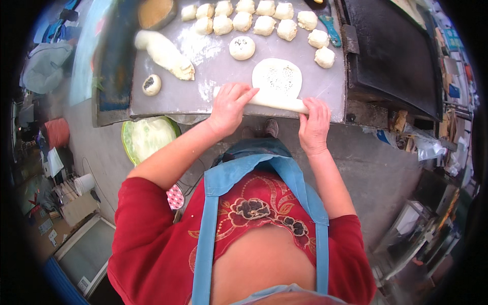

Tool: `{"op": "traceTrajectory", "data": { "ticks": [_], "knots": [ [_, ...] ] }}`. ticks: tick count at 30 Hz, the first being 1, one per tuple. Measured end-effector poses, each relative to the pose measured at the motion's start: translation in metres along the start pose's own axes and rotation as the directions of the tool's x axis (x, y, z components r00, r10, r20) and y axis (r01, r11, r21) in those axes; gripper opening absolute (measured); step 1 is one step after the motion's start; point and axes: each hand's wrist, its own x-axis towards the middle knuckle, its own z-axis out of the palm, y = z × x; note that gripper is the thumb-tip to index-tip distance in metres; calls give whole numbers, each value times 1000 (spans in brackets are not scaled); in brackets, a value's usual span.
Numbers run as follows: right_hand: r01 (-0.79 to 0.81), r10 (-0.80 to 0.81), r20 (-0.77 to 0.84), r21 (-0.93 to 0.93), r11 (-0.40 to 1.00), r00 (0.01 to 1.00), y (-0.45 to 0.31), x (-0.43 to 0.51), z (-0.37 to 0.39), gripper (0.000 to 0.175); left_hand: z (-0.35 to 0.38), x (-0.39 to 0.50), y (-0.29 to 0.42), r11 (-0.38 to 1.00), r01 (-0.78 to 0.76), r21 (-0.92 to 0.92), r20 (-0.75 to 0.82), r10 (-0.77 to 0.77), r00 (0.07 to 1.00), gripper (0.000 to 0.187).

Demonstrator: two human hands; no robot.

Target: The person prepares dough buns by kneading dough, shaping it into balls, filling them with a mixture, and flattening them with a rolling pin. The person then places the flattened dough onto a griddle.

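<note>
A pale rolling pin (278,102) lies across the near edge of a flattened round of dough (277,78) sprinkled with dark seeds. My left hand (231,106) grips the pin's left part, with a short end showing past the fingers. On its right end rests my right hand (315,124), fingers curled over it. Just beyond is a plump dough ball (242,48) topped with dark seeds. A smaller seeded ball (151,84) sits at the left of the metal worktop (175,101), below a long roll of dough (167,55).
Several dough pieces (264,25) line the worktop's far side, curving down its right. A blue-green-handled tool (331,30) lies beside them. At the far left stands a bowl of brownish contents (154,13). A black griddle-like surface (392,57) adjoins the right side; a green-rimmed tub (150,139) stands below.
</note>
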Motion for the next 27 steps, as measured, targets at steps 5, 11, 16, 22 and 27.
{"op": "traceTrajectory", "data": {
  "ticks": [5,11,16,22,27],
  "knots": [
    [57,-55,-93,25,998,994,18,9,-25,52,2,64,-2,945,-328,-3,-75,327,942,48],
    [-84,100,104,-143,986,990,43,19,-20,57,31,155,10,951,-281,131,-151,299,942,67],
    [25,-6,97,-196,980,995,24,7,-22,56,20,46,17,969,-243,32,49,241,969,67],
    [37,-54,209,86,996,976,21,22,-30,38,6,1,18,991,-135,21,-98,136,986,63],
    [146,-161,76,174,974,984,3,81,-32,39,1,9,12,988,18,-153,-238,-54,970,48]
  ]
}}
